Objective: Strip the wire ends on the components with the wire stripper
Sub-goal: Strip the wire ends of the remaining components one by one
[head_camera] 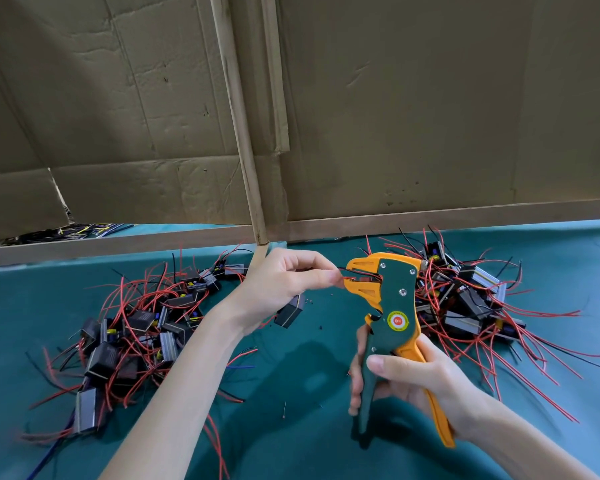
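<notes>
The right hand (409, 379) holds the wire stripper (394, 299) upright above the teal surface (291, 427), with the head uppermost and pointing to the person's left. Its fingers (355, 372) wrap round the green front handle, the thumb lies across the near side of that handle, and the orange rear handle rests against the palm. The right forearm enters from the lower right corner. The left hand (284, 282) is raised level with the stripper head, and its forearm runs up from the lower left. Its thumb and forefinger tips pinch a red and a black wire (342, 271) just beside the orange jaws, and the wire ends reach into the jaw opening. Whether the jaws are clamped on the wires cannot be told. The other fingers of the left hand are curled toward the palm. The component (291, 311) on these wires, a dark rectangular block, sits just below the left hand and is partly hidden by it. A left pile (136, 330) of similar components with red and black leads lies on the surface beyond the left forearm. A right pile (465, 303) lies behind the stripper. A few small dark scraps (321, 327) lie between the hands. A cardboard wall (430, 116) with a wooden strip (243, 133) stands at the far edge
</notes>
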A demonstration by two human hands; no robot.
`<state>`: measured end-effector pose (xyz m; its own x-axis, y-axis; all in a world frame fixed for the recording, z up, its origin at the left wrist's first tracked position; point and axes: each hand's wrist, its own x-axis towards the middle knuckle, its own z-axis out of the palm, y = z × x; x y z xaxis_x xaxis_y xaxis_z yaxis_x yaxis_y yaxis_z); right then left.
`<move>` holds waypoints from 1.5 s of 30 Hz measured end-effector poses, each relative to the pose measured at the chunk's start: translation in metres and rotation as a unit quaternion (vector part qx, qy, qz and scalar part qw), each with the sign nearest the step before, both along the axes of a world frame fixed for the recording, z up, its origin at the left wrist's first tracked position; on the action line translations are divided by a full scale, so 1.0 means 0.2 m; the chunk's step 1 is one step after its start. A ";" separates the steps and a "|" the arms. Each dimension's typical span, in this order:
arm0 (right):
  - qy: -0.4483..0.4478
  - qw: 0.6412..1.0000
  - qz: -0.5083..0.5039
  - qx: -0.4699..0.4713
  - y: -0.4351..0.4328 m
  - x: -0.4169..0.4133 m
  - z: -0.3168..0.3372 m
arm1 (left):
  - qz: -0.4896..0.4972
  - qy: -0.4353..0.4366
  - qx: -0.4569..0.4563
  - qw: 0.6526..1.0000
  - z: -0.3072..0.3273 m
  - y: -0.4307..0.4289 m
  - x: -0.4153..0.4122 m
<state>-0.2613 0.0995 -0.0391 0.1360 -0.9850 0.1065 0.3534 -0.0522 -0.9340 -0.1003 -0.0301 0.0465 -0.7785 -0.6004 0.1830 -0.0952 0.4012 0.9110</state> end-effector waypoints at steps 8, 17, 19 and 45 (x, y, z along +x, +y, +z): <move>0.023 1.000 0.005 -0.005 0.00 -0.01 0.00 | 0.009 0.003 -0.001 1.000 0.00 -0.01 0.01; 0.079 0.996 -0.035 0.005 0.02 0.02 0.01 | -0.015 -0.013 -0.009 1.000 0.01 -0.01 0.02; 0.082 0.996 -0.045 0.009 0.02 0.02 0.01 | -0.016 -0.013 -0.004 1.000 0.00 -0.01 0.02; -0.173 0.965 -0.048 0.188 -0.06 -0.02 0.00 | 0.183 0.126 -0.099 0.970 0.18 0.01 -0.18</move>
<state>-0.2661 0.0879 -0.0391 0.0632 -0.9689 -0.2392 0.6585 0.2206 -0.7195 -0.1372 -0.0282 0.0822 -0.4354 -0.7616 0.4799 -0.0476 0.5518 0.8326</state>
